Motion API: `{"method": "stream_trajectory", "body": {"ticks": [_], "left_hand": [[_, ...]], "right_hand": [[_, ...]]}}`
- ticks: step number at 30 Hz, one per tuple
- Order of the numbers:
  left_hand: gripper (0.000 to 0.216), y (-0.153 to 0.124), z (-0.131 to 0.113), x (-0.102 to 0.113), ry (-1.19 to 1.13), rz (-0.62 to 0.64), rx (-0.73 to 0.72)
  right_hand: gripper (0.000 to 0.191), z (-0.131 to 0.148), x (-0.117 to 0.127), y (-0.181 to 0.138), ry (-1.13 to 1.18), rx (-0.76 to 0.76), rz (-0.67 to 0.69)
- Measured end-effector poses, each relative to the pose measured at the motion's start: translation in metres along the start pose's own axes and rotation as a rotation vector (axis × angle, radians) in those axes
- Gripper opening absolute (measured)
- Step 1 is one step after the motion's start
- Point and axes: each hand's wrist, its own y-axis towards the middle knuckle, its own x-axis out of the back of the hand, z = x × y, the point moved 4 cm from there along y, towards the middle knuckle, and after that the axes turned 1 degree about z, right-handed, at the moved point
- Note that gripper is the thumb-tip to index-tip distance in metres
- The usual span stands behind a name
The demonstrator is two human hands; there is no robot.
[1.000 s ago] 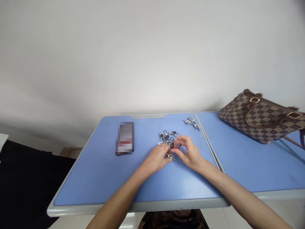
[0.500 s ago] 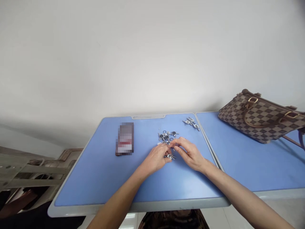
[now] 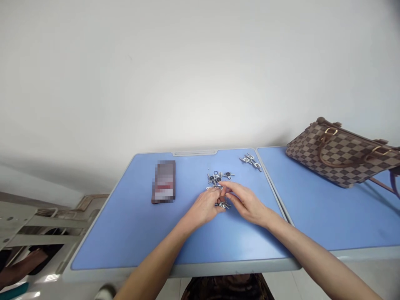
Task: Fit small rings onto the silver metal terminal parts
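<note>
My left hand (image 3: pixel 206 206) rests on the blue table with its fingers closed on a small silver metal fitting (image 3: pixel 223 205) with thin prongs. My right hand (image 3: pixel 246 203) comes in from the other side. Its index finger is stretched over the near edge of a small pile of metal fittings (image 3: pixel 213 178), and its thumb is held apart, close to the left fingertips. Some of these parts have round black centres, and a black ring (image 3: pixel 216 172) lies among them. The fingers hide part of the pile.
More silver fittings (image 3: pixel 251 161) lie at the table's back right. A phone (image 3: pixel 165 182), its screen blurred, is on the left. A checkered handbag (image 3: pixel 343 154) stands on the adjoining table (image 3: pixel 331 216). A chair-like frame (image 3: pixel 46 231) is at the lower left.
My right hand has shifted slightly left, its index finger reaching further over the pile. My left hand is nearly still. At the lower left, a dark-clothed shape has moved away and a shoe shows.
</note>
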Motion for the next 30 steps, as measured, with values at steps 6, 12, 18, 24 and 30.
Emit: {"method": "stream_trajectory", "body": {"ticks": [6,12,18,24,30], "left_hand": [[0.011,0.0,-0.001,0.001,0.044,-0.002,-0.007],[0.015,0.0,0.0,0.001,0.007,0.006,0.023],[0.012,0.0,-0.002,0.002,0.044,0.013,0.019],[0.013,-0.001,-0.002,0.003,-0.009,0.006,0.015],[0.014,-0.001,-0.003,0.003,-0.002,0.006,0.017]], "right_hand": [[0.025,-0.003,0.001,0.001,-0.149,-0.029,-0.063],[0.041,0.002,0.005,0.001,0.007,-0.02,0.063],[0.038,-0.001,0.006,0.001,-0.134,0.004,-0.023],[0.039,-0.003,0.01,0.0,-0.023,-0.045,-0.063],[0.028,-0.002,0.013,-0.002,-0.006,-0.057,-0.072]]}}
